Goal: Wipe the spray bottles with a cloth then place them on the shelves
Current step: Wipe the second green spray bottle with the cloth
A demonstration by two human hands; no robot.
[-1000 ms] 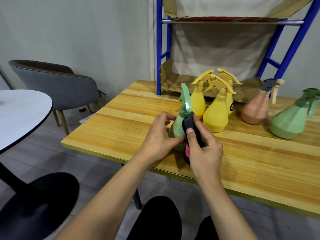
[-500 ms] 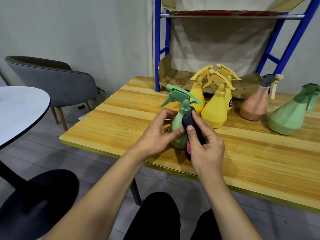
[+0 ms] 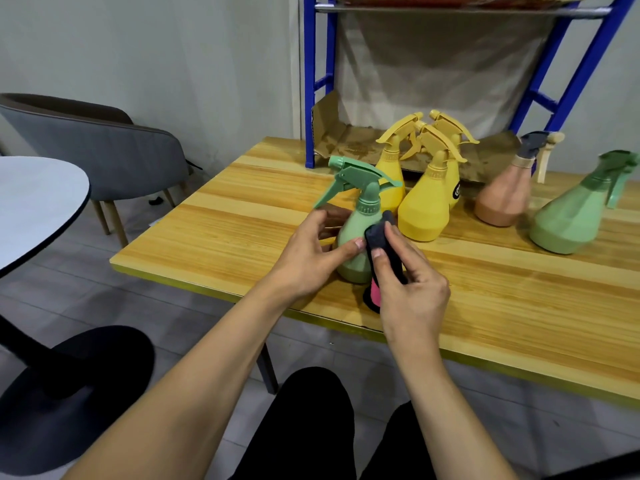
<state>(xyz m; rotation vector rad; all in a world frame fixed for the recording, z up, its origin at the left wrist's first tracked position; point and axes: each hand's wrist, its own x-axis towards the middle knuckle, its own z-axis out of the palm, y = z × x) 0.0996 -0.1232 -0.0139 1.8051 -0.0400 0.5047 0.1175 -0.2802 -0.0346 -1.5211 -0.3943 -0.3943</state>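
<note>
A small green spray bottle [image 3: 358, 220] stands upright near the front edge of the wooden table [image 3: 242, 216], nozzle pointing left. My left hand [image 3: 308, 254] grips its body from the left, thumb across the front. My right hand [image 3: 408, 282] holds a dark grey cloth with a pink side [image 3: 379, 251] and presses it against the bottle's right flank. Behind stand three yellow spray bottles [image 3: 424, 202], a peach one [image 3: 505, 195] and a larger green one [image 3: 571, 216]. The blue shelf frame [image 3: 310, 81] rises at the back, its lower level lined with cardboard.
A grey chair [image 3: 100, 147] sits left of the table. A round white table [image 3: 31, 206] with a black base [image 3: 69, 393] fills the left edge. An upper shelf rail [image 3: 450, 8] crosses the top. My dark-clothed knees are below the table edge.
The green bottle has been turned in my left hand, its nozzle swinging round to point left. The cloth has slid over the bottle's right side. The view moved slightly closer.
</note>
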